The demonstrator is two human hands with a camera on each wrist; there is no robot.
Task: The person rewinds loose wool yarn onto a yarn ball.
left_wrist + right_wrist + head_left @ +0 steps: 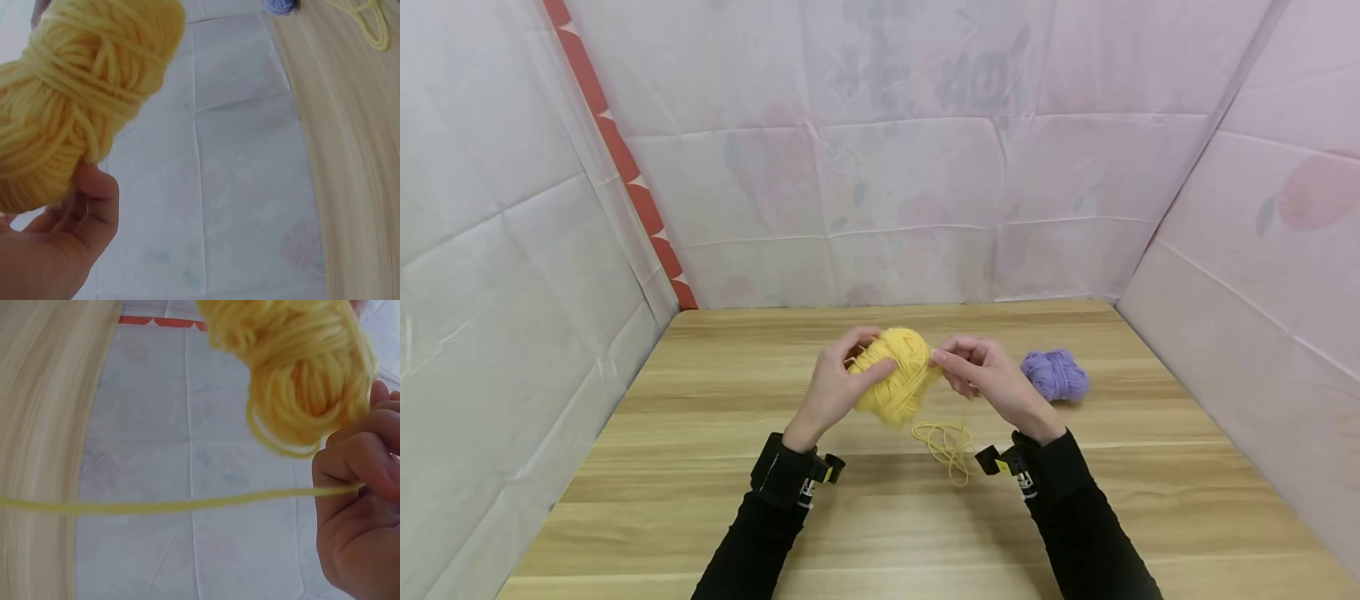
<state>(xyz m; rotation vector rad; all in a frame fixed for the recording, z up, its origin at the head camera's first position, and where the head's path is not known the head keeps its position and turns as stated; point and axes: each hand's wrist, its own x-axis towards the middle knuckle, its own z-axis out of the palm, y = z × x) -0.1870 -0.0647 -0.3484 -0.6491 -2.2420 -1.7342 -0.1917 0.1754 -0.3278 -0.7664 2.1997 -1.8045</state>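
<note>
A ball of yellow yarn [895,379] is held above the table by my left hand [838,379], its thumb across the front and its fingers behind. Close to the ball's right side, my right hand [992,379] pinches a strand of yellow yarn [187,505] between thumb and curled fingers. In the right wrist view that strand runs taut from the fingers to the left edge. Below the hands, loose loops of yellow yarn [947,446] lie on the table. The left wrist view shows the ball [87,81] large, with fingers [97,206] bent under it.
A purple ball of yarn [1056,375] lies on the wooden table [662,467], right of and behind the right hand. White patterned sheets [910,183] stand along the back and both sides. A red scalloped strip [625,158] runs down the back left corner.
</note>
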